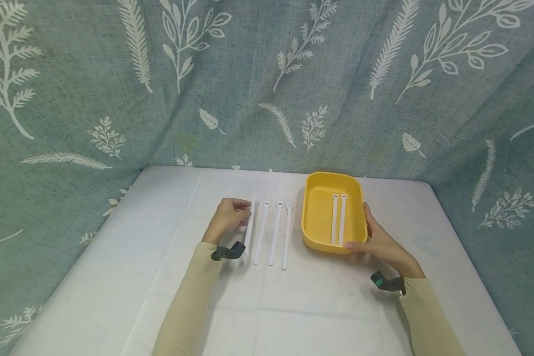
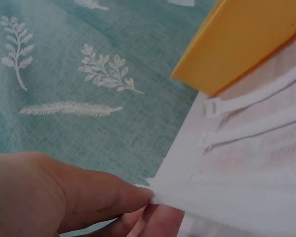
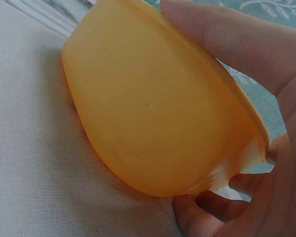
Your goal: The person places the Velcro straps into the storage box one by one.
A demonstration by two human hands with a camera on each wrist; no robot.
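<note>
My left hand (image 1: 228,216) pinches a white cable tie (image 1: 249,225) between thumb and fingers, just left of a row of three more. In that row lie a first cable tie (image 1: 261,233), a second (image 1: 276,235) and a third (image 1: 287,238), slotted heads toward the far side. My right hand (image 1: 384,251) grips the near right corner of a yellow plastic bin (image 1: 319,244), thumb at the rim and fingers round the side. Two cable ties (image 1: 334,220) lie side by side within the bin. In the left wrist view, the held tie (image 2: 207,200) is blurred.
A white cloth (image 1: 293,326) covers the table. Green fabric (image 1: 244,118) with white leaf prints hangs behind and along both sides of it. Each wrist wears a dark camera band, one on the left (image 1: 229,251) and one on the right (image 1: 388,283).
</note>
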